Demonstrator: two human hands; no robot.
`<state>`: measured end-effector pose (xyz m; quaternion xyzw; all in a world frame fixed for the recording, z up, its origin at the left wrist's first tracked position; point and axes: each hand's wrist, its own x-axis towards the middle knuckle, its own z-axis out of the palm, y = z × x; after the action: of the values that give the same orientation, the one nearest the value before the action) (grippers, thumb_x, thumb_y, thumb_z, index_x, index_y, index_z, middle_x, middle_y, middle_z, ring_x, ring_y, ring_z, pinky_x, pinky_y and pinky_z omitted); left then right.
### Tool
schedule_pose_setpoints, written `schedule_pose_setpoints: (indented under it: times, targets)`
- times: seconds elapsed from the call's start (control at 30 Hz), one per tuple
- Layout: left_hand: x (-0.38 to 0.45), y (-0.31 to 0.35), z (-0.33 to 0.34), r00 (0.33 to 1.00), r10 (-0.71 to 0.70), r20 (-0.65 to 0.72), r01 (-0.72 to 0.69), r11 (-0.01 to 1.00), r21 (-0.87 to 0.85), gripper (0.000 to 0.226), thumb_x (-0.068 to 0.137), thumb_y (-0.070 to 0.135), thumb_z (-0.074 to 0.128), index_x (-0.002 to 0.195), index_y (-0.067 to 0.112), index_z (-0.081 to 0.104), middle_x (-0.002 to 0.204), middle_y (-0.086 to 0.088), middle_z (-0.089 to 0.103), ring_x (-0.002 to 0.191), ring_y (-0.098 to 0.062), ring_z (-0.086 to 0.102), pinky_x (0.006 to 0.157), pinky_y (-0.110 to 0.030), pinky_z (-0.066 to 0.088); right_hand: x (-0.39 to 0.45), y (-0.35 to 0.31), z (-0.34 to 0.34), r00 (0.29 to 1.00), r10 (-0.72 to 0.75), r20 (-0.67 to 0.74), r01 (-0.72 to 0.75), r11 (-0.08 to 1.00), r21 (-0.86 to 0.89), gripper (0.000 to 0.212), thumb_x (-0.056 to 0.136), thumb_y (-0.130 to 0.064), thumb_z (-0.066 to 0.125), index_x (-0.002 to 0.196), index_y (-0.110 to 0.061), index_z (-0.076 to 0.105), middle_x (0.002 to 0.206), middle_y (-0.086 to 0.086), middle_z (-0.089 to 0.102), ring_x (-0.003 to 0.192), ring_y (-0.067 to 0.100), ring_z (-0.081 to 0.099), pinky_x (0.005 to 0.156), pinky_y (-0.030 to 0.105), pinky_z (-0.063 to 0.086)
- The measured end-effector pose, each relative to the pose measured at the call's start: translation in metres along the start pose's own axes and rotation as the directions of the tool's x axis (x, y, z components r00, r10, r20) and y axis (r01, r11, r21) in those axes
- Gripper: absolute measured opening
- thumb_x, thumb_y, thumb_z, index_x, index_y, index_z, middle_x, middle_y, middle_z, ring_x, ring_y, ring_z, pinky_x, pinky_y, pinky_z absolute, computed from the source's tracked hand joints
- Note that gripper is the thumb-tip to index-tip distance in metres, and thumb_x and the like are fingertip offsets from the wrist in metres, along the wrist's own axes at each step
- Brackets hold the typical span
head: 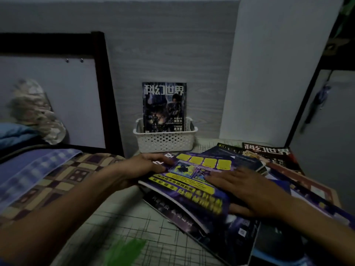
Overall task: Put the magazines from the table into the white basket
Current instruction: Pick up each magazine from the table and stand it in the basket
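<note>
Down across the lower half of the frame runs the tabletop (123, 223), covered in a pale cloth with a dark grid of lines. To the left of it lies a bed (44, 175) with a checked brown and cream cover and a blue plaid sheet, its dark headboard frame in the upper left. Spread over the right side of the tabletop is a loose heap of magazines (269, 169), overlapping at odd angles, one red-covered issue showing at the far right edge of the heap. On top of the heap, at centre frame, sits a purple magazine with yellow panels (194, 181), its near left corner lifted off the issue beneath. At the back of the tabletop, against the grey wall, stands the white basket (165, 143), perforated along its sides. One dark-covered magazine (164, 106) stands upright inside it, leaning on the wall. My right hand (247, 187) lies flat and open, fingers spread, on the purple magazine's right half. My left hand (146, 166) grips that magazine's far left edge, fingers curled over the cover.
</note>
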<state>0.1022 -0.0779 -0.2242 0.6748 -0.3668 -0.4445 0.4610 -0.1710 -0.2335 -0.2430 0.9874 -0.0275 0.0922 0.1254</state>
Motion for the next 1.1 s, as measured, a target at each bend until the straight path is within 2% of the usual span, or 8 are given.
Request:
schedule_pose_setpoints:
  times: [0.13,0.2,0.37,0.57,0.7,0.83,1.0,1.1]
  targets:
    - [-0.016,0.014,0.005,0.998,-0.063,0.029,0.061,0.995,0.073,0.024,0.087,0.006,0.059,0.098,0.014,0.078,0.108,-0.018,0.069,0.087,-0.034,0.056,0.065,-0.032,0.048,-0.005,-0.008,0.003,0.967,-0.179,-0.18,0.149,0.975,-0.166,0.052,0.077,-0.026,0.067,0.129,-0.017,0.064,0.12,0.003,0.071,0.095,0.025,0.069,0.075,0.038,0.058]
    - [-0.025,0.021,0.006,0.999,0.026,-0.048,-0.029,0.998,-0.059,0.022,0.083,0.011,0.058,0.092,0.005,0.078,0.1,-0.019,0.067,0.082,-0.03,0.051,0.055,-0.026,0.034,0.0,-0.014,-0.001,0.933,-0.04,-0.358,0.045,0.999,0.006,0.045,0.076,-0.012,0.066,0.12,-0.021,0.07,0.094,0.011,0.072,0.075,0.027,0.063,0.059,0.037,0.053]
    - [-0.054,0.057,-0.017,0.845,0.46,-0.274,-0.525,0.811,-0.257,0.034,0.067,0.015,0.046,0.08,0.014,0.078,0.078,-0.01,0.075,0.073,-0.019,0.071,0.062,-0.023,0.055,0.04,-0.015,-0.056,0.644,0.499,-0.58,-0.19,0.839,0.51,0.019,0.087,-0.017,0.054,0.085,-0.036,0.052,0.057,-0.006,0.053,0.048,0.014,0.049,0.047,0.032,0.035]
    - [-0.068,0.089,-0.058,0.595,0.666,-0.451,-0.708,0.699,0.1,0.013,0.092,0.021,0.062,0.097,0.024,0.073,0.092,0.005,0.077,0.086,-0.012,0.073,0.067,-0.019,0.056,0.111,-0.013,-0.091,0.64,0.666,-0.382,-0.06,0.54,0.839,0.008,0.092,-0.048,0.055,0.087,-0.05,0.062,0.083,-0.018,0.071,0.071,0.002,0.067,0.059,0.028,0.049]
    - [-0.055,0.052,-0.07,0.582,0.556,-0.594,-0.583,0.794,0.173,0.011,0.091,0.024,0.065,0.101,0.022,0.07,0.087,0.007,0.077,0.08,-0.008,0.073,0.063,-0.02,0.056,0.141,-0.022,-0.056,0.702,0.659,-0.27,-0.172,0.525,0.834,0.016,0.094,-0.042,0.056,0.106,-0.033,0.063,0.096,-0.012,0.07,0.082,0.006,0.068,0.071,0.036,0.058]
    - [-0.029,-0.01,-0.063,0.696,0.43,-0.575,-0.392,0.898,0.198,0.014,0.095,0.023,0.057,0.091,0.031,0.067,0.088,0.005,0.074,0.078,-0.013,0.07,0.053,-0.018,0.05,0.156,-0.024,-0.014,0.709,0.702,-0.065,-0.331,0.413,0.848,0.04,0.097,-0.031,0.055,0.135,-0.024,0.045,0.128,0.0,0.062,0.111,0.018,0.06,0.096,0.044,0.051]
    - [0.009,-0.031,-0.057,0.645,0.431,-0.631,-0.398,0.894,0.204,0.024,0.097,0.023,0.055,0.088,0.045,0.059,0.089,0.022,0.064,0.09,-0.002,0.063,0.07,-0.025,0.052,0.173,-0.011,-0.005,0.619,0.785,0.032,-0.202,0.12,0.972,0.036,0.097,-0.014,0.054,0.129,-0.029,0.046,0.116,-0.001,0.068,0.088,0.014,0.069,0.074,0.036,0.061]
    - [0.028,-0.005,-0.075,0.548,0.535,-0.643,-0.442,0.838,0.32,0.014,0.097,0.029,0.054,0.095,0.039,0.063,0.092,0.017,0.067,0.088,-0.002,0.065,0.071,-0.026,0.055,0.189,0.004,-0.024,0.552,0.8,-0.234,-0.057,0.317,0.947,0.024,0.096,-0.018,0.056,0.116,-0.032,0.057,0.11,-0.003,0.069,0.094,0.011,0.068,0.071,0.032,0.061]
